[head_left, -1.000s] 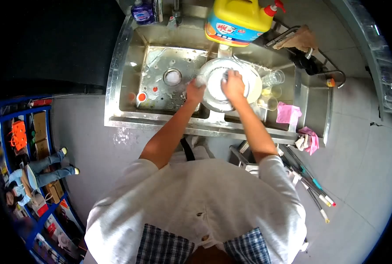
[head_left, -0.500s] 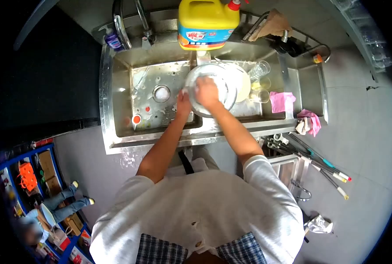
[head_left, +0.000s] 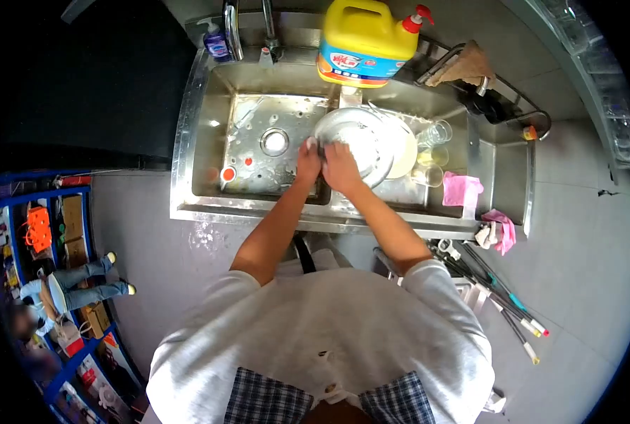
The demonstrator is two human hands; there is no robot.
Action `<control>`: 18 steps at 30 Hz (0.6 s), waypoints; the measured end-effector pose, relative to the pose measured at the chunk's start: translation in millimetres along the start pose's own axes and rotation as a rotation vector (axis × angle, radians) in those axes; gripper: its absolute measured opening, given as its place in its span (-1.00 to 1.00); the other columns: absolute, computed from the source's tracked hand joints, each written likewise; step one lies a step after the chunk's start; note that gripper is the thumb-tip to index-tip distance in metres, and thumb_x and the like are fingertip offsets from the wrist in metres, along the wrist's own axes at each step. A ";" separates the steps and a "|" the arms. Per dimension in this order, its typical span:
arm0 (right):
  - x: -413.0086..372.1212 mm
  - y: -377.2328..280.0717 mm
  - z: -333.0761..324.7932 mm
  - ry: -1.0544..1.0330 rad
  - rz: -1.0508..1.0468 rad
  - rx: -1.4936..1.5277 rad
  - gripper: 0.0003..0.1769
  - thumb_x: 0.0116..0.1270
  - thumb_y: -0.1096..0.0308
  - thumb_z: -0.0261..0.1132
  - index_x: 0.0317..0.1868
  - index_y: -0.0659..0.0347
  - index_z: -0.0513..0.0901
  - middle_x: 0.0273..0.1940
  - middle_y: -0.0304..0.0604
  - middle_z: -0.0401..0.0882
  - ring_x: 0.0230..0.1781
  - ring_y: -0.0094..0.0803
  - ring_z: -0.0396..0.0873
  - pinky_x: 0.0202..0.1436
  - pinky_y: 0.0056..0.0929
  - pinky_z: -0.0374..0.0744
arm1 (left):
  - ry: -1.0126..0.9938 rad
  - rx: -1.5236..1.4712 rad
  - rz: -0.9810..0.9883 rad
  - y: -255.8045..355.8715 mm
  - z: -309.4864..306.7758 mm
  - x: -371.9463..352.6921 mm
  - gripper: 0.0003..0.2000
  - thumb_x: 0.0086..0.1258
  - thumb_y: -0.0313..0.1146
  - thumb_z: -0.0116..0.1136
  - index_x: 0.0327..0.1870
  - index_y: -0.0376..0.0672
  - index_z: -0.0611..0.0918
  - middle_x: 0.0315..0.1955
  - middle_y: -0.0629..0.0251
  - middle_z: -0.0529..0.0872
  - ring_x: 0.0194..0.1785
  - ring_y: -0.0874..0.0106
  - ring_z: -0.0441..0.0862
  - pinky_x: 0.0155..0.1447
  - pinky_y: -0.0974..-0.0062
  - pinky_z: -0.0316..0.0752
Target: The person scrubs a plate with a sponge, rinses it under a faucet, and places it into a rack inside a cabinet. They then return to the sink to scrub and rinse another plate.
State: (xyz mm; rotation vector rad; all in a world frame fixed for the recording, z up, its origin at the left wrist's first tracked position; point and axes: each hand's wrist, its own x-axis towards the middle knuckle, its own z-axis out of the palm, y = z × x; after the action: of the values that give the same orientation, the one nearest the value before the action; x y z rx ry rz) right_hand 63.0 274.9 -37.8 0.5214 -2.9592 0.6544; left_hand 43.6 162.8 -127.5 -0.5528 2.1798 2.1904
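Note:
A round, shiny, shallow metal dish (head_left: 361, 138) sits over the divider of the double sink, pale suds on its surface. My left hand (head_left: 308, 164) is closed at its near left rim, the thumb up against the edge. Close beside it, my right hand (head_left: 340, 168) lies with fingers bent together over the same rim. A small dark patch shows between the two hands; I cannot make out what it is. Under the dish's right side a pale yellowish plate (head_left: 404, 152) peeks out, and several clear glasses (head_left: 436, 133) lie to its right.
Behind the divider stands a yellow detergent jug (head_left: 368, 42) with a red pump. A purple soap bottle (head_left: 217, 44) and a faucet (head_left: 269, 32) are at the back left. A small red-and-white item (head_left: 228, 174) lies in the left basin (head_left: 248, 131). Pink cloths (head_left: 462, 189) hang at right.
The right hand has moved from the middle of the dish to its near left rim, beside the left hand. The whole view has shifted and turned a little.

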 end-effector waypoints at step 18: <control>-46.7 46.5 -24.8 0.031 0.028 -0.204 -0.77 0.04 0.29 0.30 -0.27 0.19 0.60 -0.24 -0.05 0.49 -0.14 -0.07 0.42 -0.05 -0.12 0.43 | -0.044 -0.100 0.220 6.8 1.1 7.8 -0.83 0.33 -0.53 0.01 -0.12 -0.33 0.57 -0.30 0.18 0.67 -0.23 0.45 0.57 -0.10 0.45 0.48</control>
State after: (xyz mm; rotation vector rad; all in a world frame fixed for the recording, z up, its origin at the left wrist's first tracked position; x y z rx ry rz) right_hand 90.9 339.5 -40.1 0.4483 -2.9625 0.3529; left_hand 34.3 161.7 -122.9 -0.2742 2.2154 2.4032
